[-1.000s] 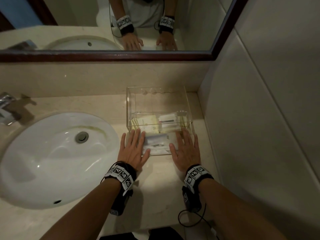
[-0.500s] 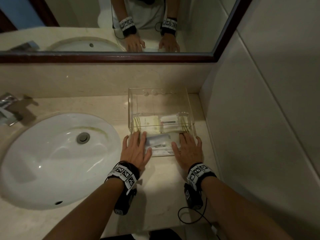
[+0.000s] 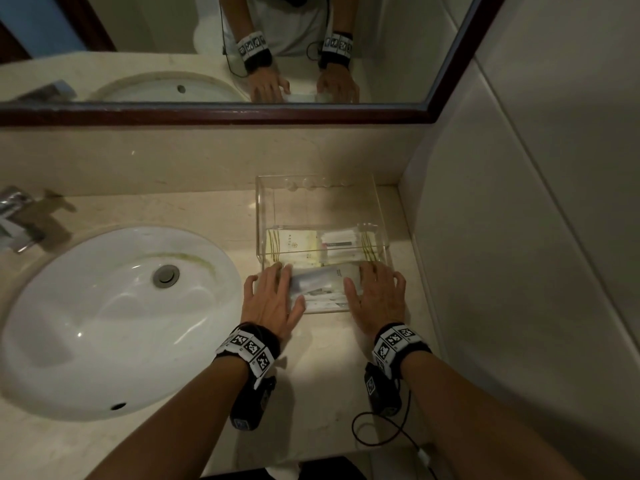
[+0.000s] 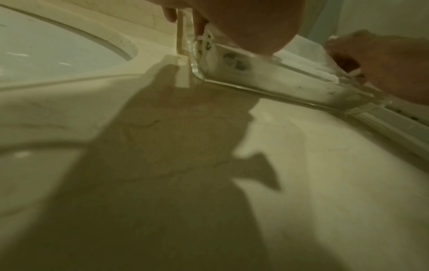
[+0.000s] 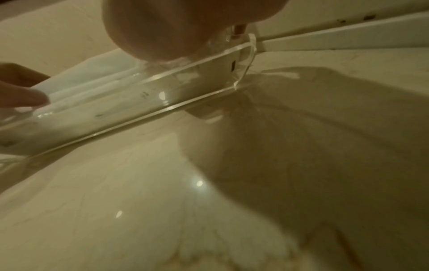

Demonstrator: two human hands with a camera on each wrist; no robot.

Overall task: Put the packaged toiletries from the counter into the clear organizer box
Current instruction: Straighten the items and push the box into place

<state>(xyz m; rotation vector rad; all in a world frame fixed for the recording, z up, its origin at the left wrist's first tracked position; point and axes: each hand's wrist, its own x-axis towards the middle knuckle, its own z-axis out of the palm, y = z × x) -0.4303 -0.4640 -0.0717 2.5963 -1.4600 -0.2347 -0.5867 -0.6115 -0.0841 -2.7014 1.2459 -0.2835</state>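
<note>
The clear organizer box point(image 3: 320, 188) stands on the beige counter point(image 3: 325, 382) in the back right corner. Inside lie yellow-and-white packets point(image 3: 294, 245), a white packet with a red mark point(image 3: 337, 242) and a clear-wrapped packet point(image 3: 322, 278) across the front. My left hand point(image 3: 270, 296) lies flat on the box's front left corner, fingers straight. My right hand point(image 3: 377, 294) lies the same way on the front right corner. Both thumbs reach over the front packet. The left wrist view shows the box's front wall point(image 4: 278, 80) between the two hands; the right wrist view shows the same wall point(image 5: 139, 102).
A white sink basin point(image 3: 104, 320) fills the counter to the left, with a chrome faucet point(image 3: 14, 209) behind it. A framed mirror point(image 3: 207, 46) runs along the back wall. The tiled side wall point(image 3: 519, 237) stands close on the box's right. A black cable point(image 3: 381, 431) hangs at the counter's front edge.
Both hands have slid slightly forward and inward onto the box's front corners, thumbs now over the front packet. The box itself has barely moved.
</note>
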